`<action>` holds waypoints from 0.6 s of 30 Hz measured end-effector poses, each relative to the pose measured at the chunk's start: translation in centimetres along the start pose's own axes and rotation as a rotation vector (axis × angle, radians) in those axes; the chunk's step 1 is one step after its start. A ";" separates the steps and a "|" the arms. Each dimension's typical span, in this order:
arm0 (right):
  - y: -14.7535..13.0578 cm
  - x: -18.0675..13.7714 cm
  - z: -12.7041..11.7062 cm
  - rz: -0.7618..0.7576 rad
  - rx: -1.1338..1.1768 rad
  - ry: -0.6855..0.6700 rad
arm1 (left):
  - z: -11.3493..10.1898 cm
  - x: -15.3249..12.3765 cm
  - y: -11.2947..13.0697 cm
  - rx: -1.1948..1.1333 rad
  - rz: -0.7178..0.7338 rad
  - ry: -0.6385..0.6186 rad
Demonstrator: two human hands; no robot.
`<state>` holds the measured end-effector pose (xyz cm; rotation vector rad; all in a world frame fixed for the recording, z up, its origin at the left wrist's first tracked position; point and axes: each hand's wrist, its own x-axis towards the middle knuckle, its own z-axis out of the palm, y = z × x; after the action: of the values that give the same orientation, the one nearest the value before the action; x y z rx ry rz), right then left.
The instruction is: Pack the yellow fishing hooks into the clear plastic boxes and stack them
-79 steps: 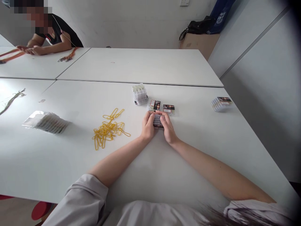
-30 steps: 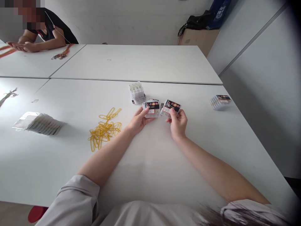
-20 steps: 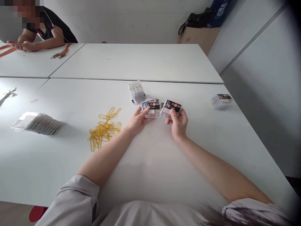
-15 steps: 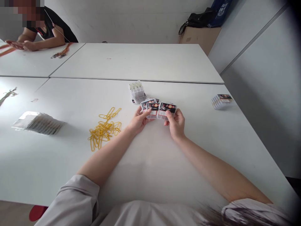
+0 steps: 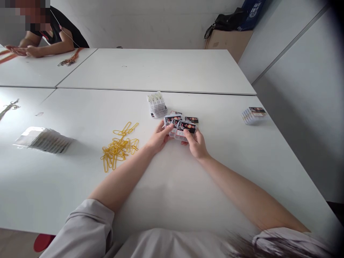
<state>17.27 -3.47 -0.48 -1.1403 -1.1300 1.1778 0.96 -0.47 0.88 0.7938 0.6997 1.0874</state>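
Small clear plastic boxes with black printed labels (image 5: 187, 127) are fanned out and overlapping between my two hands, above the white table. My left hand (image 5: 159, 138) grips the left ones, thumb on top of the labels. My right hand (image 5: 197, 144) holds the rightmost box, thumb pressed on its front and fingers underneath. Just behind them, another labelled box (image 5: 192, 119) shows partly past the held ones. A stack of clear boxes (image 5: 157, 105) stands beyond my left hand. To the left of my left forearm lies a loose pile of yellow rubber bands (image 5: 118, 148).
A plastic-wrapped row of boxes (image 5: 45, 139) lies at the left. Further boxes (image 5: 253, 115) stand at the right. Across the table (image 5: 166, 71), a person's hands (image 5: 25, 51) rest near orange cords (image 5: 71, 59). A cardboard box (image 5: 228, 41) with bags stands behind the far edge.
My right hand has moved left with its box, which now overlaps the boxes in my left hand more closely. Another labelled box behind them has come into view.
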 end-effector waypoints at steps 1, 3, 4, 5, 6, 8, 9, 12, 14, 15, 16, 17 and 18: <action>0.0 0.0 0.0 0.008 0.016 0.008 | -0.1 0.1 -0.1 -0.004 -0.002 0.006; -0.2 0.0 0.1 0.013 0.046 0.022 | -0.3 0.2 -0.2 -0.008 -0.006 0.015; -0.3 0.0 0.1 0.009 0.058 0.029 | -0.3 0.2 -0.2 -0.010 -0.005 0.021; -0.4 0.0 0.1 0.002 0.068 0.036 | -0.4 0.3 -0.2 -0.013 -0.002 0.029; -0.5 0.0 0.1 -0.006 0.074 0.043 | -0.4 0.3 -0.2 -0.019 0.000 0.041; -0.5 -0.1 0.0 -0.018 0.076 0.057 | -0.3 0.3 -0.2 -0.033 0.004 0.064; -0.5 -0.1 -0.1 -0.024 0.073 0.064 | -0.3 0.4 -0.2 -0.038 0.007 0.071; -0.4 0.0 -0.3 -0.040 0.077 0.079 | -0.3 0.4 -0.1 -0.037 0.012 0.074; -0.3 0.0 -0.5 -0.055 0.087 0.094 | -0.3 0.4 -0.1 -0.032 0.013 0.072; -0.3 0.0 -0.5 -0.067 0.091 0.101 | -0.3 0.3 -0.1 -0.031 0.014 0.072; -0.3 0.0 -0.6 -0.081 0.093 0.108 | -0.3 0.3 -0.1 -0.031 0.014 0.074; -0.3 0.0 -0.6 -0.097 0.094 0.112 | -0.3 0.3 0.0 -0.031 0.015 0.076; -0.3 -0.1 -0.7 -0.115 0.098 0.115 | -0.3 0.3 0.0 -0.032 0.015 0.077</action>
<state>17.96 -3.60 -0.20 -1.0416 -1.0254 1.0540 0.81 -0.17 0.68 0.7341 0.7401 1.1448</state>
